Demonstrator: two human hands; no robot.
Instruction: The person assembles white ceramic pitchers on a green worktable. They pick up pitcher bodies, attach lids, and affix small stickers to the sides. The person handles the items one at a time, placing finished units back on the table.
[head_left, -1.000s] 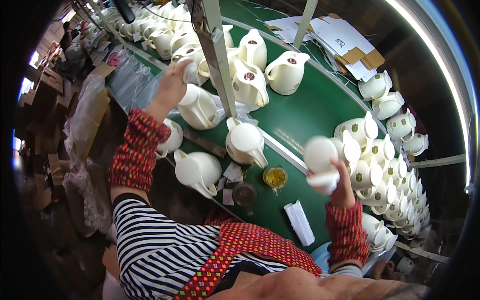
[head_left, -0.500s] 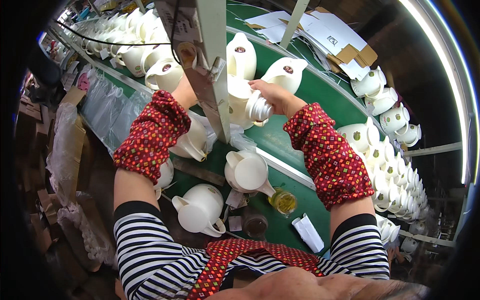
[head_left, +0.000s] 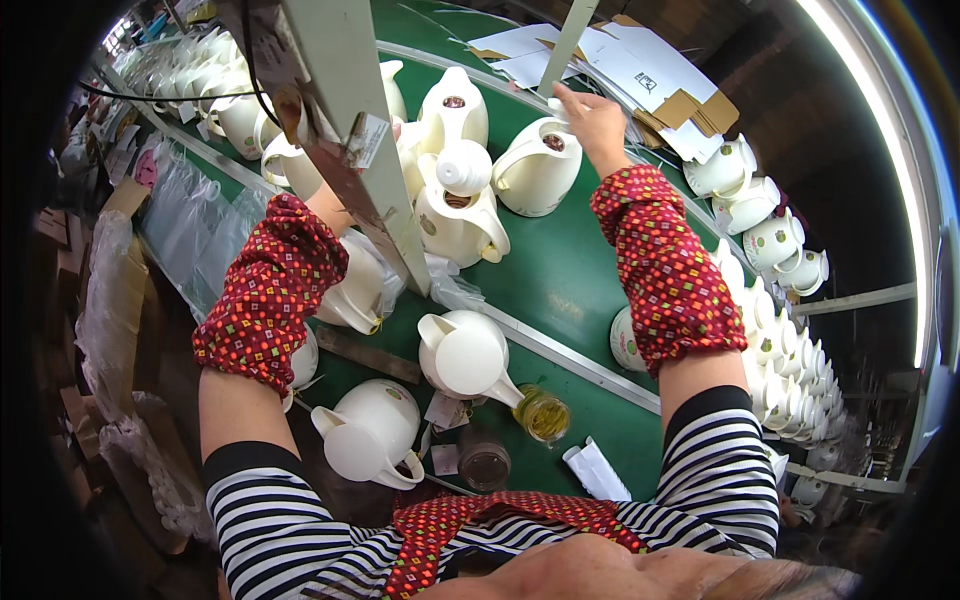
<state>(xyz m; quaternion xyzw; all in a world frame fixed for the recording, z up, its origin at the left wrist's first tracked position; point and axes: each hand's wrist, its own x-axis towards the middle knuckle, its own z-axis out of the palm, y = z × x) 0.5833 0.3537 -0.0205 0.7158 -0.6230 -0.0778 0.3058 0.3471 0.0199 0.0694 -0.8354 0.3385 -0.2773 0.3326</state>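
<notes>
My right hand [head_left: 597,125] is closed at the pale top edge of a cream jug [head_left: 540,172], which stands on the green conveyor belt. That jug has its handle toward the left. My left hand [head_left: 332,208] reaches behind the metal post; its fingers are mostly hidden. Just past the post stands another cream jug [head_left: 455,228], its mouth uncovered, with a white stopper [head_left: 463,167] by its rim. A further jug [head_left: 453,105] with a dark oval mark stands behind it.
The upright metal post [head_left: 350,130] stands between my arms. Nearer me are two jugs [head_left: 470,355] [head_left: 368,432], a glass jar of yellowish stuff [head_left: 543,415] and a white roll [head_left: 597,470]. Stacked jugs [head_left: 790,370] line the right; flattened cartons [head_left: 650,75] lie at the back.
My right hand has left the white stopper and moved farther back to the right-hand jug, which has turned and shifted left. My view has also shifted.
</notes>
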